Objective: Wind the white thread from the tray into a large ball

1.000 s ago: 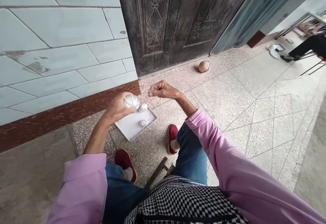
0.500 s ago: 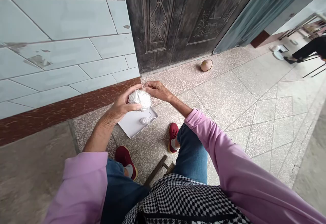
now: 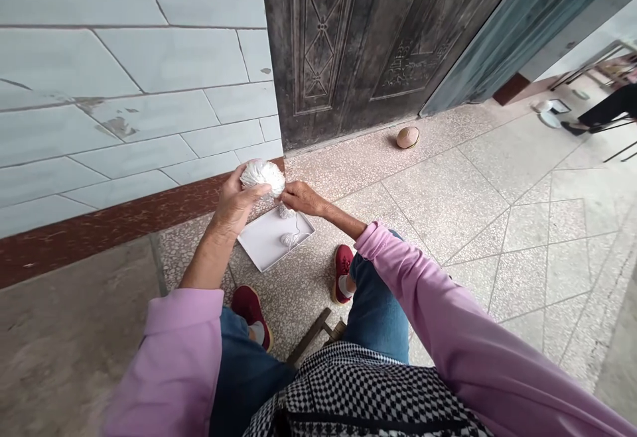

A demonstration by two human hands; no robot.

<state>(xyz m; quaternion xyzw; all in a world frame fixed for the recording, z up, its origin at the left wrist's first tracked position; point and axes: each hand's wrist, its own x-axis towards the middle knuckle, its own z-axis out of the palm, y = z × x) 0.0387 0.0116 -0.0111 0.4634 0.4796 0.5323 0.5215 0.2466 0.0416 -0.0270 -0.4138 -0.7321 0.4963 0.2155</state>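
Note:
My left hand (image 3: 235,199) is wrapped round a large ball of white yarn (image 3: 263,177), its thumb lying across the near side. Close against the ball's right side, my right hand (image 3: 302,198) has its fingers pinched together, apparently on the yarn's strand; the strand itself is too fine to make out there. Below the hands a shallow white tray (image 3: 259,241) lies on the floor. In it sits a small ball of white yarn (image 3: 288,239) with a loose thread. Another small white ball (image 3: 286,211) shows just under my right fingers, partly hidden.
A dark carved door (image 3: 348,46) and a tiled wall (image 3: 164,59) stand ahead. A round pinkish object (image 3: 408,137) rests on the floor by the door. Part of a stool (image 3: 313,337) shows between my legs. At far right is a seated person's leg (image 3: 604,105).
My right hand has moved from the ball's upper right, down along its side. The large ball has turned in my left hand. A second small ball has come into view in the tray area.

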